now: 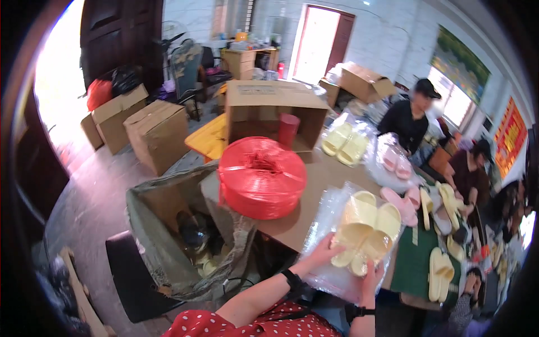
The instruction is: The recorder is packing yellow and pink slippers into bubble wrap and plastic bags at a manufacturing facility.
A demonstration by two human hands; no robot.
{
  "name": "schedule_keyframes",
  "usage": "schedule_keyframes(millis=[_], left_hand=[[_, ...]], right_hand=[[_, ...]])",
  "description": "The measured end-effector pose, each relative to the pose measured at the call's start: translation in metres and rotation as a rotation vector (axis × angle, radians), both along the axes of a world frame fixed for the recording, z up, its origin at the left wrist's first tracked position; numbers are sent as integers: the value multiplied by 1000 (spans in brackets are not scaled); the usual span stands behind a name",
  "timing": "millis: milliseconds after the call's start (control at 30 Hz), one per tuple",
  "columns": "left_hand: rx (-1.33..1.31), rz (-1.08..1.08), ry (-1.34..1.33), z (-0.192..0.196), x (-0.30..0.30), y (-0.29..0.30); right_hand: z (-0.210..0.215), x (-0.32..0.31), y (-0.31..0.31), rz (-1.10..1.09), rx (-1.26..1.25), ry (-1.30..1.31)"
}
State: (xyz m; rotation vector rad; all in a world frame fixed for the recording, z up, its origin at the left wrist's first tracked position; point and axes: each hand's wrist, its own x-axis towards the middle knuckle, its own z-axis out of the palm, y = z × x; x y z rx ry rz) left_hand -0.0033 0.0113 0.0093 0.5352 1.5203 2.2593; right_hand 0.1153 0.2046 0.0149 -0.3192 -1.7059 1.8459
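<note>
Both hands grip the bagged yellow slippers [366,233]: left hand [324,251] pinching the bag's near edge, right hand [371,276] cupping underneath, so the pair sits flat over the table's brown cardboard [314,180] beside the red twine spool [261,177].

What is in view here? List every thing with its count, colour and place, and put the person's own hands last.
bagged yellow slippers: one pair, pale yellow, in a clear plastic bag, held at the table's near edge
twine spool: one, red, on the table
open carton: one, brown, behind the spool
red cylinder: one, inside that carton
far yellow slippers: one bagged pair, right of the carton
pink slippers: one bagged pair, farther right
loose slippers: several, yellow and pink, on the table's right side
sack: one, grey-green, open, on the floor at left
floor cartons: several, brown, far left
co-workers: at least two, seated at right
left hand: on the bag's left edge
right hand: on the bag's lower right
</note>
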Motion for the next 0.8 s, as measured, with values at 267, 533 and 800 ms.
schedule_keyframes(millis=[267, 533, 800], left_hand=[[-42, 40, 51, -5, 5, 1], [-870, 218, 935, 135, 48, -99], [-3, 677, 228, 220, -71, -333]], right_hand=[[6, 0, -16, 24, -4, -10], [7, -9, -5, 34, -41, -89], [3, -6, -1, -23, -48, -138]])
